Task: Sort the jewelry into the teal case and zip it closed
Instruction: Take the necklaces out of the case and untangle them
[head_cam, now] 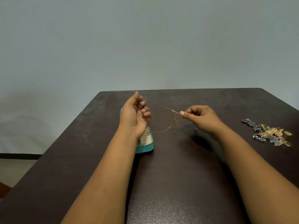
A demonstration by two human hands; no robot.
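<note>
With my right hand [199, 118] pinching the thin gold chain necklace [174, 118] at frame centre and my left hand [135, 113] curled round its far end, I should keep it taut, then lower it untangled into the open teal zip case [145, 147] beneath my left wrist.

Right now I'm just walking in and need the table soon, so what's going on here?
A person is sorting jewelry at a dark table. A thin gold chain is stretched between both hands: the right hand pinches one end, and the left hand, fingers curled, seems to hold the other end above the open teal case. Part of the chain hangs in a loop down to the tabletop. A pile of silver and gold jewelry still lies at the right edge, unsorted, so the case is not yet zipped.
</note>
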